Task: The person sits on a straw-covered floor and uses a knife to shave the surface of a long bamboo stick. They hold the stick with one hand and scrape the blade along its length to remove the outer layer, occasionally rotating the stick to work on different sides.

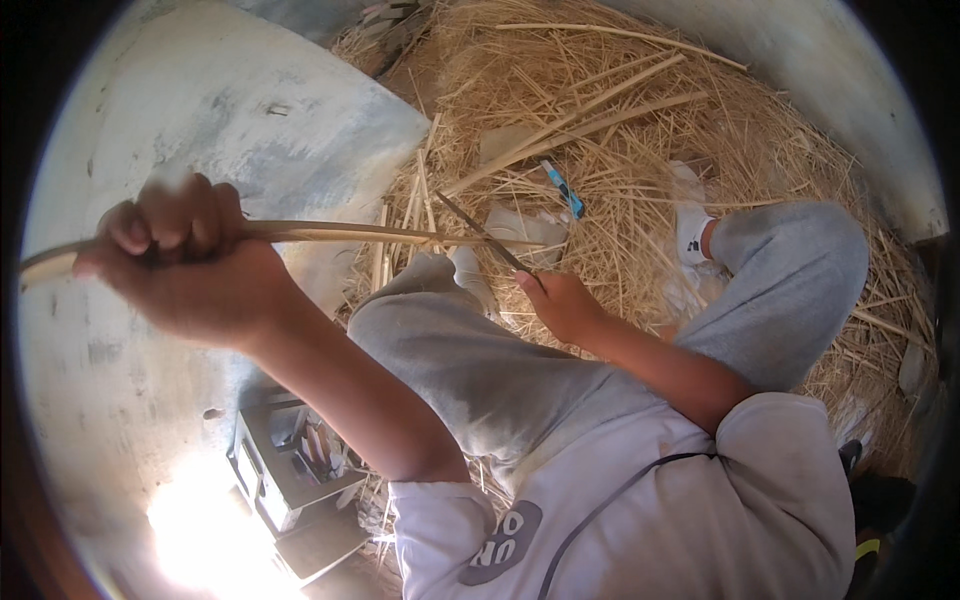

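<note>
Well, here we are: straw-like litter (775,150) spreads from the top centre down the right side of the frame. A pale, scuffed surface (230,75) fills the left. Low in the middle sits the person (640,480), white shirt (710,540) at the bottom edge, grey trousers (520,395) above it, knees apart. A small open box (283,455) stands at lower left. And there's the long, pale strip (340,231), running from the left edge to just past centre! The left hand (195,265), mid-left, has its fingers wrapped around it. The right hand (565,305), near the centre, grips a knife (490,239), its blade crossing the strip near one end; whether it bites in, I can't tell. Smallest, a blue tool (563,190) lies upper centre on the litter.
</note>
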A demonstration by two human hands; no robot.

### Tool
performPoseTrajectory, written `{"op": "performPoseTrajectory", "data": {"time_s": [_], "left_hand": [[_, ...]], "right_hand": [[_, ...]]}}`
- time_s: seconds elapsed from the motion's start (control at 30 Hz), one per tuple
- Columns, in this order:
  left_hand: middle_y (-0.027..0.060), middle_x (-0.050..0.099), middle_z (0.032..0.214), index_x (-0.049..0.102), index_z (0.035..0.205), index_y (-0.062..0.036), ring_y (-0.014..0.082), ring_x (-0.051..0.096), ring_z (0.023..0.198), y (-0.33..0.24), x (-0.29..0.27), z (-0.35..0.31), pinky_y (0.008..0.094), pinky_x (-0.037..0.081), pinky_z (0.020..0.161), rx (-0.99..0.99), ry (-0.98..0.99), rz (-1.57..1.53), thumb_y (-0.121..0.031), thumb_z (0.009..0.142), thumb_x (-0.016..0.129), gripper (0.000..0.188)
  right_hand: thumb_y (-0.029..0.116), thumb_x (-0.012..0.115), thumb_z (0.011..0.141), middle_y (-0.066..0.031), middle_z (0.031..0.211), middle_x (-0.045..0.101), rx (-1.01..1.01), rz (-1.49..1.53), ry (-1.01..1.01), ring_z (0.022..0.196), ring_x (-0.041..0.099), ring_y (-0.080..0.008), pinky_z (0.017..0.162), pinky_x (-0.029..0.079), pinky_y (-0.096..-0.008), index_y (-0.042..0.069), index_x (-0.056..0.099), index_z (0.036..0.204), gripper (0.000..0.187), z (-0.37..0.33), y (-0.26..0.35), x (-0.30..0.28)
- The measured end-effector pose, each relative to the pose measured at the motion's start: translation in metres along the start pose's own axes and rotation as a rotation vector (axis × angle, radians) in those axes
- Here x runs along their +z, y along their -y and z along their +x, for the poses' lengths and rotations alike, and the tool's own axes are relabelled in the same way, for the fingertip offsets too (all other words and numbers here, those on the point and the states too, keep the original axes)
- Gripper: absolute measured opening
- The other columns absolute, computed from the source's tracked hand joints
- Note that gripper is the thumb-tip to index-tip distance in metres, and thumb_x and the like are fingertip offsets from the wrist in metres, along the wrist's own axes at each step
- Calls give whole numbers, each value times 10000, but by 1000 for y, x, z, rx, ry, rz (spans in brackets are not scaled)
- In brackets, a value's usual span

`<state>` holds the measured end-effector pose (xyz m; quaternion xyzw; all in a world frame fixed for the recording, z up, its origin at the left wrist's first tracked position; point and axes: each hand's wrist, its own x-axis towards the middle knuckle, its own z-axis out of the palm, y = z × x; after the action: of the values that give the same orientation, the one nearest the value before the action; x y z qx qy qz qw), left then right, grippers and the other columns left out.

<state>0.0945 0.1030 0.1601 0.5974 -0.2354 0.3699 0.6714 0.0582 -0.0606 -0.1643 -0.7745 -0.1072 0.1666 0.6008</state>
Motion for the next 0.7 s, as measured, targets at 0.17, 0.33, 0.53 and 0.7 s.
{"op": "performPoseTrajectory", "data": {"time_s": [0.17,0.33,0.53,0.7], "left_hand": [[-29,357,625,462,760,-153,102,215,523,3,0,3,276,161,456,-13,114,-58,-550,1011,485,470],[-29,343,624,454,766,-153,105,210,524,6,-7,8,279,161,455,-31,-15,-31,-517,1031,463,451],[-30,306,614,436,753,-146,106,180,522,6,14,6,271,154,455,-13,213,-130,-519,1044,427,473],[-30,295,615,426,753,-147,103,165,530,6,32,-2,278,146,453,-22,57,-75,-507,1048,428,466]], "right_hand": [[515,443,1039,-81,524,435,356,434,250,518,386,-181,553,388,-400,9,519,658,638,20,-22,-16],[631,401,1008,-115,561,530,55,132,118,539,555,-291,584,448,-452,-23,578,702,744,16,-24,3],[521,427,1043,-111,537,488,-88,137,19,519,509,-216,577,440,-401,-11,583,665,671,5,-2,-7],[544,420,1038,-96,525,471,376,119,149,504,507,-210,569,442,-390,1,513,598,705,29,-63,-1]]}}
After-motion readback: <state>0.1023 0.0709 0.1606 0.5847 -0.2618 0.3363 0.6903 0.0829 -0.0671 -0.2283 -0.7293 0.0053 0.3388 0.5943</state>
